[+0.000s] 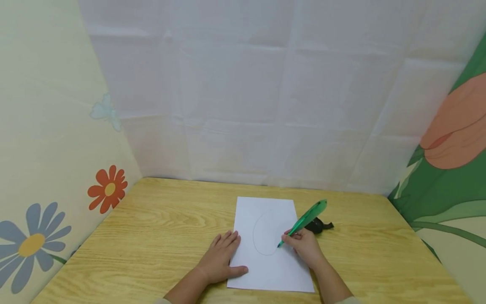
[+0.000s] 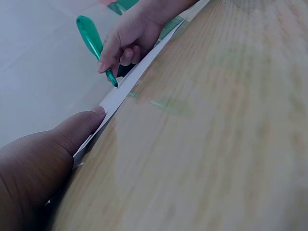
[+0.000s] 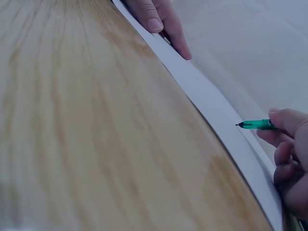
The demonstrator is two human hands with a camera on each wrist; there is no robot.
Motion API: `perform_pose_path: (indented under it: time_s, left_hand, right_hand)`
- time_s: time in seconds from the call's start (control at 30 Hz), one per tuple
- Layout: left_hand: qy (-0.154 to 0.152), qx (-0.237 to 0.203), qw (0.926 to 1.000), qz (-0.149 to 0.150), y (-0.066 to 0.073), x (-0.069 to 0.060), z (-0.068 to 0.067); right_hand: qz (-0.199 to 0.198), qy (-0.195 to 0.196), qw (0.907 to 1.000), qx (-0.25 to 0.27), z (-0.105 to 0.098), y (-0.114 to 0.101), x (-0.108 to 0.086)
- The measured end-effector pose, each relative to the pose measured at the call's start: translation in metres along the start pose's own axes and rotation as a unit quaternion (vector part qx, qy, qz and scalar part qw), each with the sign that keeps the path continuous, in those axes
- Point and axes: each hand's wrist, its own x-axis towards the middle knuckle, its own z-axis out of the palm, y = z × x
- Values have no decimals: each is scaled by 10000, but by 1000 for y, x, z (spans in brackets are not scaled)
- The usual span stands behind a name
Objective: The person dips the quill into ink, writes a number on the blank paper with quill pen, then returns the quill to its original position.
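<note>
A sheet of white paper (image 1: pixel 265 272) lies on the wooden table, with a thin curved line drawn on it like an oval left unclosed at the upper right. My right hand (image 1: pixel 305 247) pinches a green pen (image 1: pixel 305 219) whose wide top is leaf-shaped. The pen's dark tip is at the lower right end of the line; in the right wrist view the pen (image 3: pixel 255 124) points left over the paper (image 3: pixel 207 96). My left hand (image 1: pixel 220 259) rests flat on the paper's left edge, fingers straight and thumb spread. In the left wrist view its thumb (image 2: pixel 79 127) lies along the paper's edge.
A dark, rounded object with a narrow stub (image 1: pixel 319 226) lies just beyond my right hand, partly hidden by the pen. The wooden table (image 1: pixel 159 228) meets a white cloth backdrop (image 1: pixel 243 105). Flower-patterned cloths hang at the left and right sides.
</note>
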Motion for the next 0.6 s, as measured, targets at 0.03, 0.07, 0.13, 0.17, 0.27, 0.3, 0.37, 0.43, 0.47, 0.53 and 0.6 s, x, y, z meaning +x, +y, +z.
perform_pose_path:
  time_s: [0.03, 0.07, 0.13, 0.17, 0.27, 0.3, 0.37, 0.43, 0.47, 0.53, 0.6]
  left_hand:
    - [3, -4, 10000, 0, 0, 0, 0]
    - [11, 0, 10000, 8, 0, 0, 0]
    - [32, -5, 10000, 22, 0, 0, 0]
    - [32, -1, 10000, 24, 0, 0, 1]
    - [51, -22, 10000, 26, 0, 0, 1]
    - [41, -20, 10000, 20, 0, 1, 1]
    - [20, -5, 10000, 4, 0, 1, 0]
    - [-2, 21, 10000, -12, 0, 1, 0]
    - [-20, 34, 10000, -23, 1, 1, 0]
    - [-43, 68, 10000, -30, 1, 1, -1]
    - [-64, 77, 9999, -46, 1, 1, -1]
  right_hand:
    - [8, 8, 10000, 3, 0, 0, 0]
    - [7, 19, 10000, 1, 0, 0, 0]
    - [-13, 41, 10000, -2, 0, 1, 1]
    - [-12, 52, 10000, 18, 0, 1, 1]
    - [-15, 80, 10000, 54, -1, 1, 3]
    - [-22, 91, 9999, 59, -1, 1, 3]
    - [-8, 110, 9999, 86, -1, 0, 4]
    - [-31, 124, 9999, 81, -1, 0, 4]
    - [-33, 128, 9999, 97, -1, 0, 4]
    - [-41, 130, 9998, 125, -1, 0, 4]
    - [-40, 135, 9998, 141, -1, 0, 4]
